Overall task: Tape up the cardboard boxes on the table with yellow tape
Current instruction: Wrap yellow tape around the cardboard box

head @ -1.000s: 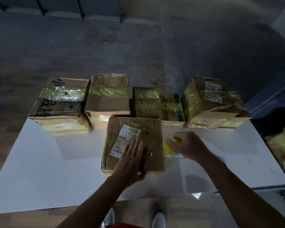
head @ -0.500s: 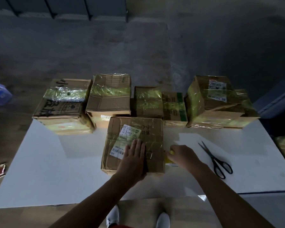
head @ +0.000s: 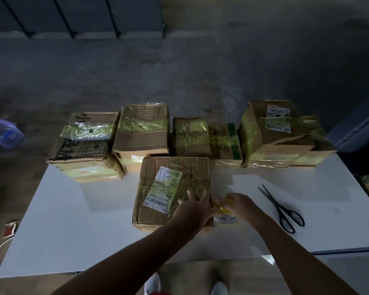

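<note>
The likeliest trouble is a crooked or creased strip. The roll of yellow tape (head: 224,216) sits low against the right side of the brown cardboard box (head: 153,216) with a white printed label, so a pull that runs off square would probably lay the band askew or let it fold onto itself. The box stands alone on the smooth white table (head: 94,231), near the front and in the middle. A hard tug on the roll could slide or turn it if the hold on top slackens. The light is dim and the tape is thin, so a lifted edge may be easy to miss. The black-handled scissors (head: 282,210) lie well to the right of the roll, so reaching for them would seem to mean freeing a hand just when the strip is under tension.

The left hand (head: 195,206) lies palm down on the near right part of the box top, its fingers spread and straight, reaching to the right edge. The right hand (head: 242,206) is just beside it, off the box's right side, with fingers curled round the roll and holding it at table level. The two hands are nearly touching. Whether a free end is pinched cannot be told. Behind, a row of cardboard boxes (head: 140,141) along the far edge already bears yellow bands.
</note>
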Action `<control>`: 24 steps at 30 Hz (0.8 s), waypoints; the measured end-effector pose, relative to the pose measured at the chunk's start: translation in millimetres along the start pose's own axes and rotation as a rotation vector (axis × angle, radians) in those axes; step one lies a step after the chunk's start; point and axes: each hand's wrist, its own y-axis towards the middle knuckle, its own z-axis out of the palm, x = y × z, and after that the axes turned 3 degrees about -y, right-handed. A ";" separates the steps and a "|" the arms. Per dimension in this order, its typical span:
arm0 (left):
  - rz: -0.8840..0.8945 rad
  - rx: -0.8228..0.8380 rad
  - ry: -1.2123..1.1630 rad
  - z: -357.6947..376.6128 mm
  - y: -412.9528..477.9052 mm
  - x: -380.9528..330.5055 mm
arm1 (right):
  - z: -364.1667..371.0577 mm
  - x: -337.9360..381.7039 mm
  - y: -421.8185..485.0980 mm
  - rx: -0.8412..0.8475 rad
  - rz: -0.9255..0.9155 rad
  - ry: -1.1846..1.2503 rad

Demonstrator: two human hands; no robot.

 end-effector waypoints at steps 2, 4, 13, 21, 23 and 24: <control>0.039 0.001 0.092 -1.9 3.0 -0.5 | 3.1 -3.0 -0.1 -0.018 0.004 0.027; 0.077 -0.019 0.124 -0.4 4.5 0.0 | 3.8 -3.2 0.3 -0.065 -0.013 0.031; 0.176 -0.331 -0.111 -17.4 -26.5 41.2 | -41.1 27.2 -15.8 -0.270 -0.130 0.422; 0.152 -0.720 -0.325 -15.9 -71.8 73.0 | -95.7 118.1 -41.0 -0.286 -0.443 0.655; 0.157 -0.754 -0.323 -5.4 -79.9 76.9 | -92.0 131.5 -44.6 -0.251 -0.486 0.569; 0.150 -0.769 -0.324 -0.1 -84.1 78.3 | -88.5 137.3 -46.2 -0.242 -0.498 0.523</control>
